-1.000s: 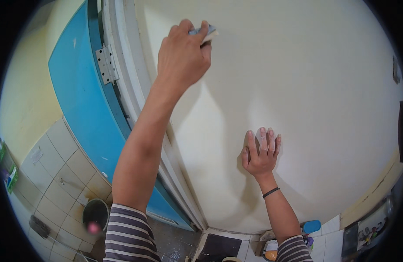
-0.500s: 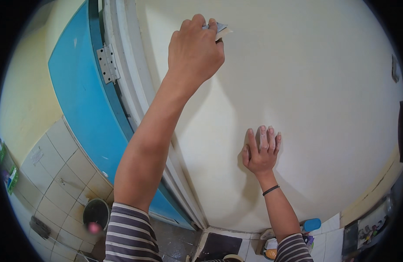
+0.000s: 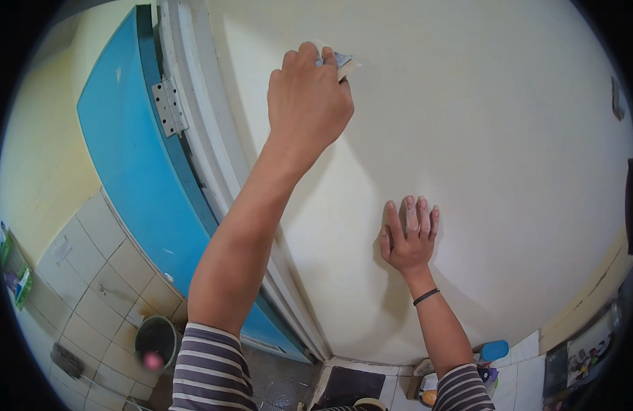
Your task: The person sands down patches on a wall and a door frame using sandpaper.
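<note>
Head view, and from where I stand the left hand (image 3: 308,101) grips a small grey-and-cream tool (image 3: 343,60) up at the pale wall (image 3: 515,151); the right hand (image 3: 410,241), fingers slightly spread, rests lower on that wall.

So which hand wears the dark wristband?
The right hand, lower on the pale wall; the left hand, holding a flat tool higher up, has a bare wrist.

Left hand (image 3: 309,103) grips a small, flat, grey-and-pale tool (image 3: 342,60) at the cream wall (image 3: 508,171); right hand (image 3: 408,245), dark band (image 3: 426,297) at wrist, lies spread on that wall. Blue door (image 3: 135,151) noted at left, metal hinge (image 3: 168,107) exposed beside the white frame (image 3: 205,109).
</note>
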`<state>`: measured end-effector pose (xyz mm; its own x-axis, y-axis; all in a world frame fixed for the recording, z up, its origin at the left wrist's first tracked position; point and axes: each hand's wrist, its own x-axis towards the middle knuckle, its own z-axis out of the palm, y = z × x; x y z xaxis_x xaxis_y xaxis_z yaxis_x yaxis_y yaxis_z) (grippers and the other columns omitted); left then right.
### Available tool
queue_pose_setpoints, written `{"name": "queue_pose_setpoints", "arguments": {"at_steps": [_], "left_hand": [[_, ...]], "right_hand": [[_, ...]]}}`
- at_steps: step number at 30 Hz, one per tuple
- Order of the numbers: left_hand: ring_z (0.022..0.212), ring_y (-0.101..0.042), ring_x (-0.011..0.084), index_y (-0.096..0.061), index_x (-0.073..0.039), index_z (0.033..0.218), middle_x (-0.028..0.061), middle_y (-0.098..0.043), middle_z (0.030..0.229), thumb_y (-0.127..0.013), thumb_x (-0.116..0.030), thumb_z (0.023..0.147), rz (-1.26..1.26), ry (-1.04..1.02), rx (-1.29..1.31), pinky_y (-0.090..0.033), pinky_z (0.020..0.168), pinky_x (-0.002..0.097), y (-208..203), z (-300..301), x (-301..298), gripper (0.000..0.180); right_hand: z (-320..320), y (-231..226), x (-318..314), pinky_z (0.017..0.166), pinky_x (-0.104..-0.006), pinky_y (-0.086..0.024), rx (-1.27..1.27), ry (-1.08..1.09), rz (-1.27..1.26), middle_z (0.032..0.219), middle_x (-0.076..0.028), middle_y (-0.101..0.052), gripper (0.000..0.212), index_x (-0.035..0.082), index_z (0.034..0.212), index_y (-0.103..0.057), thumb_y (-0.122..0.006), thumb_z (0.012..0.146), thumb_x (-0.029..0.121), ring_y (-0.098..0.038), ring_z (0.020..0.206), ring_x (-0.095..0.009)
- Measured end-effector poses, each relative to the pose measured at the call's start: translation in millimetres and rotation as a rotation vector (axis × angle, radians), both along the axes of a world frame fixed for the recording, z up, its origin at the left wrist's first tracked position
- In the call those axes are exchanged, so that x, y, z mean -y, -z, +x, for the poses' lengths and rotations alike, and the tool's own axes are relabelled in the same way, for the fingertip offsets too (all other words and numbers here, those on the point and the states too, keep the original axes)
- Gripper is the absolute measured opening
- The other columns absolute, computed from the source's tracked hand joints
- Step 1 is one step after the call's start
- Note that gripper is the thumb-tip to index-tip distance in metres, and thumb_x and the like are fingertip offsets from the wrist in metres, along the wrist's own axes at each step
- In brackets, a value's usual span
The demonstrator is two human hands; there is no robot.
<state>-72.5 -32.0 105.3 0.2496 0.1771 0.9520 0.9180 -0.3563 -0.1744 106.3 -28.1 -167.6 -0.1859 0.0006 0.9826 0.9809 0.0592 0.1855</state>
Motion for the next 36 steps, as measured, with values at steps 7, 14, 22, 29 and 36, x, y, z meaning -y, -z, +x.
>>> {"name": "queue_pose_setpoints", "arguments": {"at_steps": [7,14,22,29,36], "left_hand": [[0.093,-0.06,0.0314,-0.067,0.004,0.126,0.0153,-0.06,0.099,-0.062,-0.011,0.082,0.122,0.017,-0.035,-0.051,0.075,0.0444,4,2,-4,0.047],[0.089,-0.056,0.0284,-0.066,0.0,0.13,0.012,-0.056,0.098,-0.066,-0.01,0.08,0.005,0.079,-0.011,-0.046,0.073,0.0412,33,2,1,0.051],[0.088,-0.056,0.0285,-0.067,-0.002,0.131,0.0121,-0.056,0.098,-0.067,-0.01,0.078,0.11,0.105,-0.032,-0.046,0.073,0.0411,31,-2,-6,0.054],[0.089,-0.055,0.029,-0.067,-0.003,0.132,0.0123,-0.055,0.097,-0.067,-0.01,0.078,0.097,0.095,-0.037,-0.046,0.073,0.0415,17,-10,-6,0.055],[0.088,-0.055,0.0281,-0.067,-0.003,0.131,0.0113,-0.055,0.096,-0.065,-0.009,0.08,0.057,0.108,-0.015,-0.047,0.073,0.0405,36,-4,-6,0.052]], "right_hand": [[-2,-1,-1,0.121,-0.0578,-0.03,0.003,-0.006,0.011,0.152,-0.012,-0.047,0.048,0.02,0.135,-0.067,-0.053,0.09,0.028,-0.042,0.143,-0.034],[-1,-1,2,0.12,-0.0581,-0.031,0.011,-0.004,-0.009,0.151,-0.012,-0.047,0.046,0.019,0.133,-0.068,-0.053,0.091,0.03,-0.042,0.142,-0.034],[2,0,2,0.12,-0.0588,-0.029,0.02,-0.027,-0.009,0.151,-0.014,-0.046,0.048,0.016,0.135,-0.067,-0.053,0.091,0.028,-0.039,0.144,-0.037],[-2,-1,0,0.12,-0.0581,-0.031,0.004,-0.008,0.0,0.15,-0.011,-0.047,0.046,0.02,0.131,-0.069,-0.054,0.088,0.028,-0.041,0.143,-0.034],[1,0,2,0.121,-0.0579,-0.029,0.002,0.015,-0.011,0.151,-0.011,-0.046,0.047,0.02,0.132,-0.069,-0.054,0.088,0.028,-0.041,0.143,-0.034]]}}
